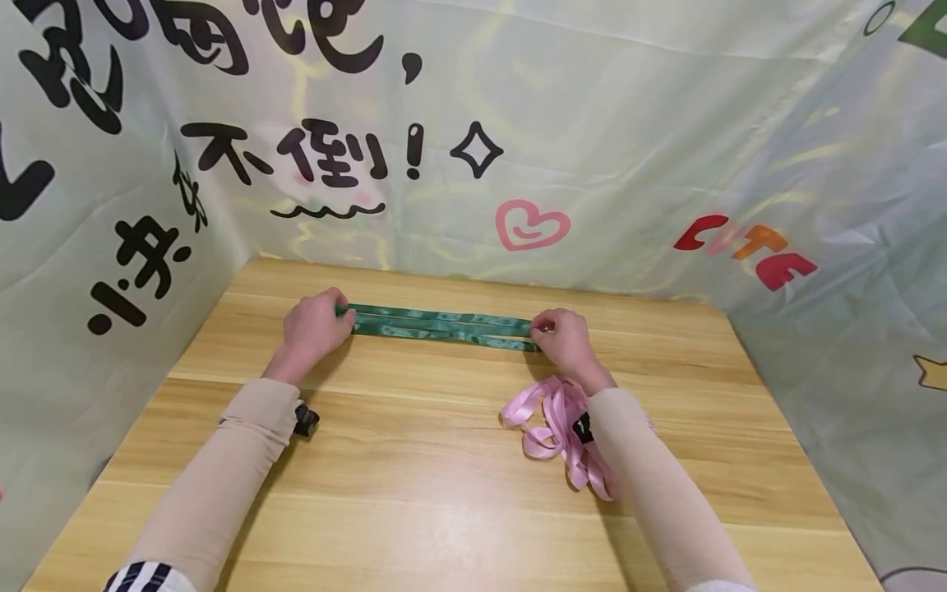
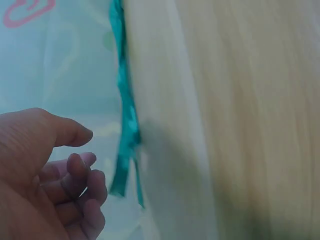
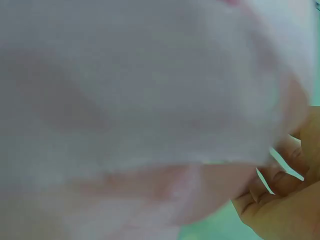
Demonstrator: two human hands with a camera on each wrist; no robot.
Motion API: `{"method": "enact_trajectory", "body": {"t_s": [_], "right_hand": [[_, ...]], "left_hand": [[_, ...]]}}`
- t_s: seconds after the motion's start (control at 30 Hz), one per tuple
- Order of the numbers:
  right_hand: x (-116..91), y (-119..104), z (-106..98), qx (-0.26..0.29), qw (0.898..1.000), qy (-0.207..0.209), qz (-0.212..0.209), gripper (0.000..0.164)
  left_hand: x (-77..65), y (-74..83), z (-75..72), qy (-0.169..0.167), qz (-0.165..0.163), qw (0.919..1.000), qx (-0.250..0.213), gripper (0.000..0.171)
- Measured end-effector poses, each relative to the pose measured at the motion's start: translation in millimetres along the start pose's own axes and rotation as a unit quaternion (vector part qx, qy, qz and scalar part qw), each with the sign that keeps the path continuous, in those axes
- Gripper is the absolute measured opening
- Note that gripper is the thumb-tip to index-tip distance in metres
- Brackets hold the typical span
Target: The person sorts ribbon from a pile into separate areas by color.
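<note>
Green satin ribbon stretches sideways in roughly parallel strands near the back of the wooden table. My left hand is at its left end, green showing between thumb and fingertips. In the left wrist view that hand has its thumb apart from loosely bent fingers, and the ribbon's ends lie just beyond the fingertips. At the right end, my right hand pinches the ribbon between thumb and fingers. The right wrist view has only curled fingers at the edge, a pale pinkish blur covering the rest.
A loose heap of pink ribbon lies on the wooden table, partly under the right forearm. A printed cloth backdrop rises along the table's back and sides. Small black devices sit at both wrists.
</note>
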State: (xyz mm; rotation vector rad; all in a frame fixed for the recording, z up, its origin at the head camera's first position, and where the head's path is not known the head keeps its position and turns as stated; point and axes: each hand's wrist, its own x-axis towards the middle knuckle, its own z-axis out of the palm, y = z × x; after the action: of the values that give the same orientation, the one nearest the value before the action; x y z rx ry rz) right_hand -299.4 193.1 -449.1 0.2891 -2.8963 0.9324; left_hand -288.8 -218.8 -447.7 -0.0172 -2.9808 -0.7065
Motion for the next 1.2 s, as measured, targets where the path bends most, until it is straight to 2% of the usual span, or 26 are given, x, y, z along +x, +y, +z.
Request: {"method": "enact_trajectory", "body": {"t_s": [0.17,0.3,0.47,0.67,0.9,1.03,1.2], "right_hand": [[-10,-2,-9,0.01,1.0,0.002,-0.015,0.014],[-20,-2,-18,0.013,0.999,-0.003,-0.037,0.012],[-34,-4,-25,0.026,0.998,-0.031,-0.038,0.016],[-51,-7,-31,0.026,0.998,-0.047,-0.038,0.016],[-67,-9,-32,0.022,0.994,-0.056,-0.088,0.017],[-75,-9,-28,0.03,0.99,-0.076,-0.111,0.018],[-86,-13,-25,0.046,0.985,-0.129,-0.108,0.023]], "left_hand": [[-10.0,19.5,2.0,0.045,0.044,0.9979,-0.02,0.027],[-17.0,40.1,10.1,0.05,0.089,0.9941,-0.038,0.021],[-26.1,63.8,22.3,0.01,0.135,0.9893,-0.054,0.017],[-36.1,89.7,35.9,-0.027,0.166,0.9838,-0.063,0.014],[-45.0,111.2,49.6,-0.059,0.198,0.9757,-0.072,0.013],[-51.4,122.1,58.5,-0.092,0.232,0.9652,-0.078,0.022],[-61.0,138.0,70.0,-0.161,0.288,0.9402,-0.084,0.033]]}}
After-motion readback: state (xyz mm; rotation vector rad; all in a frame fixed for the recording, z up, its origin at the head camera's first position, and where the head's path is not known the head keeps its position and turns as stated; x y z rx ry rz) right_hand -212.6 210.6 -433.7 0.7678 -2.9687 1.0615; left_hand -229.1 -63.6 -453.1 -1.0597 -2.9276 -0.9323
